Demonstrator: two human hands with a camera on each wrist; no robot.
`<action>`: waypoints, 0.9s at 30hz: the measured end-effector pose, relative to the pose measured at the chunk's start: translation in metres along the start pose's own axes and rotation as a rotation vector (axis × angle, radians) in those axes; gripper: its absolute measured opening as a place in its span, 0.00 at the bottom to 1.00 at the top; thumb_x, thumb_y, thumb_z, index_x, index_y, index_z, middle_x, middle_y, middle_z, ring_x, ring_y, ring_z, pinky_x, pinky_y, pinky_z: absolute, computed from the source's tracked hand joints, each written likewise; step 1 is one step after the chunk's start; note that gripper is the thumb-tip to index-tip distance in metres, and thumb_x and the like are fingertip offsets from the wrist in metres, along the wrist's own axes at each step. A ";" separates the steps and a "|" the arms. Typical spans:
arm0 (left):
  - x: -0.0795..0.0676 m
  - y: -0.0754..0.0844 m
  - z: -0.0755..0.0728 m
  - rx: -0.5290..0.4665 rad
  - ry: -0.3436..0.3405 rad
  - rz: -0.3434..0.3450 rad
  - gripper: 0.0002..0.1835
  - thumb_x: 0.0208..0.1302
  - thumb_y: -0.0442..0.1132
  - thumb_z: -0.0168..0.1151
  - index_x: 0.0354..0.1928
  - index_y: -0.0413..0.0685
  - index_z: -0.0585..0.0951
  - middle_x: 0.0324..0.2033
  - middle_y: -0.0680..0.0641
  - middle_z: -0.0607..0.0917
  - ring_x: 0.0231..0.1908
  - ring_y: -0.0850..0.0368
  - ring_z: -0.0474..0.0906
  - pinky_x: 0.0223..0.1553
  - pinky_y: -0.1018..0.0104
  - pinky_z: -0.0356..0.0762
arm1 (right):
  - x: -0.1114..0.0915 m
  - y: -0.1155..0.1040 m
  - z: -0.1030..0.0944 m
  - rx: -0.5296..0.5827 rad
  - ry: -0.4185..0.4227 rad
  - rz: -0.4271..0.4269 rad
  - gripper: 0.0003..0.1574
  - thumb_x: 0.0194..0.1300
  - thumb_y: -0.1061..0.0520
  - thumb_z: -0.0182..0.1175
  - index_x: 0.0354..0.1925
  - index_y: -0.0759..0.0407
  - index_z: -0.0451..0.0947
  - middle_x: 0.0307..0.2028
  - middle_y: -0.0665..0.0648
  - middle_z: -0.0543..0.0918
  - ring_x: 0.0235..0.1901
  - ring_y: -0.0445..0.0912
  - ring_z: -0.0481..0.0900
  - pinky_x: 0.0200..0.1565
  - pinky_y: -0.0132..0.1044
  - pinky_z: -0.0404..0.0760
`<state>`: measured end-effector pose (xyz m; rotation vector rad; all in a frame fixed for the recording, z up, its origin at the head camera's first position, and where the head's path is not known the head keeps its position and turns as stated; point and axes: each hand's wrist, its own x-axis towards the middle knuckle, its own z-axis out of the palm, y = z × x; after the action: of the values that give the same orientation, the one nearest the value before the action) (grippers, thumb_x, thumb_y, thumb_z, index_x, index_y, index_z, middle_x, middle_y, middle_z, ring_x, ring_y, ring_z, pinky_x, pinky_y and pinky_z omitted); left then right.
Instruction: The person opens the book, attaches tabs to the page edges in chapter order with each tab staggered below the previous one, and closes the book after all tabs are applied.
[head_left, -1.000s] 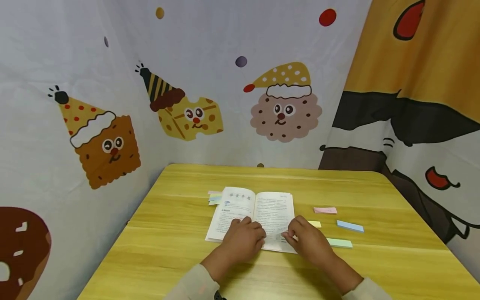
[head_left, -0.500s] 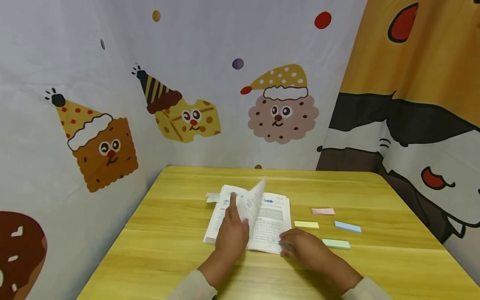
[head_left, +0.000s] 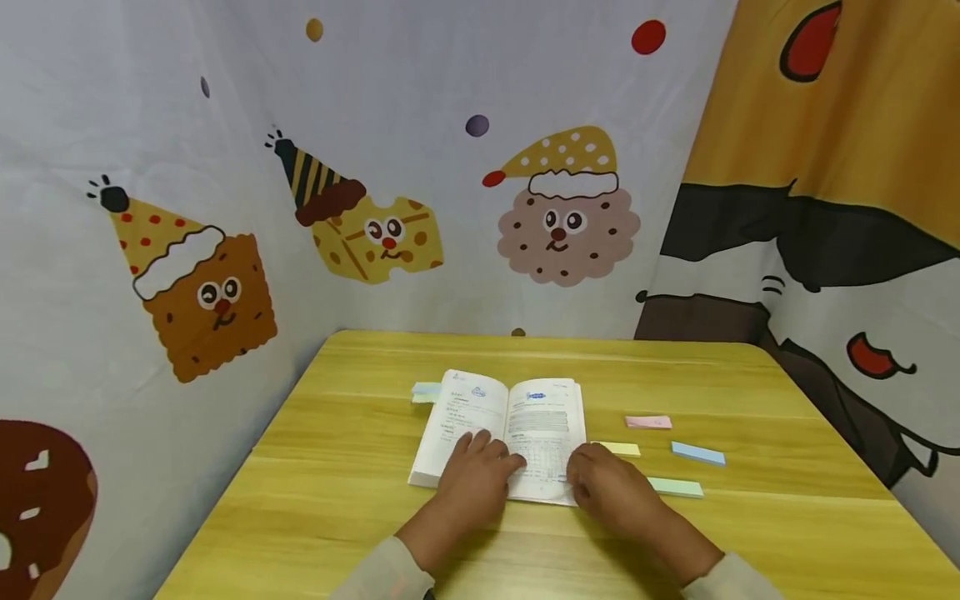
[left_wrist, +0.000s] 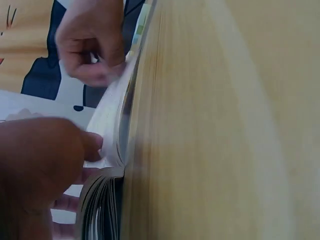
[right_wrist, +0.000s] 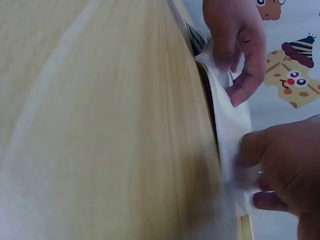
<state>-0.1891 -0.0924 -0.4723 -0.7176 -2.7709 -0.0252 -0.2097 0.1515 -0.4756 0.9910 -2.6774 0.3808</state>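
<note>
A book [head_left: 472, 408] lies open on the wooden table, with printed text on both pages. My left hand [head_left: 476, 475] rests on the lower part of the left page, its fingers relaxed and reaching toward the fold. At the lower right edge of the book, my right hand [head_left: 611, 487] has its fingers curled and pinches the page [right_wrist: 230, 125] between thumb and forefinger. That hand [left_wrist: 95, 45] is blurred in the left wrist view, with the page edge reaching its fingertips. The stacked pages [left_wrist: 100, 205] show edge-on beside the left hand.
Right of the book lie a pink sticky-note strip [head_left: 648, 422], a blue one [head_left: 698, 453], a yellow one [head_left: 621, 449] and a green one [head_left: 677, 487]. Coloured tabs [head_left: 426, 392] stick out at the book's left edge. A cartoon-printed curtain [head_left: 465, 300] hangs behind the table.
A leaf standing upright half a second ago now lies flat on the left. The left hand has come down from raised fingers onto the page. Different pages show than one second ago.
</note>
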 end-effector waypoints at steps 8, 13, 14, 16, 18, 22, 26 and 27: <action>0.001 0.002 0.001 -0.060 -0.060 -0.033 0.28 0.56 0.71 0.52 0.53 0.67 0.78 0.44 0.57 0.76 0.52 0.52 0.66 0.57 0.45 0.59 | 0.006 -0.011 0.001 -0.006 0.251 0.163 0.22 0.52 0.44 0.69 0.21 0.46 0.65 0.23 0.42 0.66 0.20 0.37 0.64 0.19 0.30 0.65; 0.002 0.001 0.003 -0.125 -0.017 -0.129 0.27 0.64 0.58 0.52 0.61 0.52 0.71 0.44 0.51 0.79 0.49 0.52 0.71 0.54 0.52 0.66 | 0.000 -0.010 0.006 -0.001 0.029 0.101 0.17 0.54 0.41 0.67 0.39 0.47 0.80 0.39 0.45 0.80 0.42 0.39 0.77 0.39 0.37 0.77; 0.002 0.001 0.003 -0.163 0.022 -0.179 0.29 0.64 0.54 0.52 0.64 0.49 0.67 0.44 0.49 0.79 0.46 0.52 0.73 0.50 0.55 0.70 | -0.001 -0.009 0.007 0.003 -0.010 0.082 0.20 0.54 0.41 0.67 0.43 0.48 0.81 0.42 0.46 0.81 0.45 0.41 0.77 0.43 0.39 0.77; 0.003 -0.001 0.003 -0.218 0.142 -0.280 0.36 0.62 0.47 0.55 0.69 0.43 0.57 0.45 0.43 0.78 0.42 0.51 0.75 0.39 0.60 0.75 | -0.002 -0.008 0.007 -0.001 -0.070 0.047 0.24 0.54 0.41 0.66 0.46 0.51 0.81 0.45 0.48 0.81 0.48 0.43 0.76 0.46 0.42 0.76; 0.004 -0.004 0.001 -0.217 0.278 -0.364 0.42 0.59 0.41 0.58 0.72 0.44 0.50 0.48 0.39 0.74 0.40 0.49 0.75 0.27 0.62 0.75 | -0.003 -0.006 0.006 0.002 -0.107 0.018 0.24 0.54 0.42 0.66 0.46 0.53 0.82 0.47 0.49 0.81 0.49 0.45 0.76 0.47 0.43 0.76; 0.005 -0.010 -0.002 -0.015 0.359 -0.422 0.46 0.54 0.33 0.64 0.73 0.60 0.53 0.61 0.35 0.62 0.54 0.40 0.65 0.43 0.53 0.73 | -0.002 -0.002 0.001 0.025 -0.153 -0.013 0.17 0.55 0.46 0.67 0.43 0.51 0.83 0.48 0.48 0.80 0.50 0.45 0.76 0.48 0.43 0.75; 0.003 -0.012 -0.004 0.090 0.194 -0.231 0.35 0.54 0.32 0.65 0.63 0.68 0.70 0.64 0.41 0.61 0.64 0.38 0.54 0.60 0.44 0.54 | 0.000 0.001 -0.002 0.027 -0.156 -0.072 0.07 0.59 0.51 0.64 0.37 0.48 0.84 0.46 0.49 0.82 0.48 0.44 0.77 0.48 0.43 0.76; 0.002 -0.011 -0.003 0.077 0.139 -0.160 0.32 0.55 0.32 0.64 0.61 0.67 0.73 0.63 0.44 0.64 0.64 0.41 0.55 0.61 0.46 0.54 | 0.001 0.002 -0.002 0.018 -0.147 -0.094 0.05 0.59 0.53 0.63 0.35 0.48 0.84 0.45 0.49 0.82 0.47 0.44 0.78 0.47 0.43 0.76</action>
<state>-0.1949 -0.1012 -0.4683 -0.4561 -2.6724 -0.0002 -0.2110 0.1528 -0.4740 1.1876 -2.7473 0.3248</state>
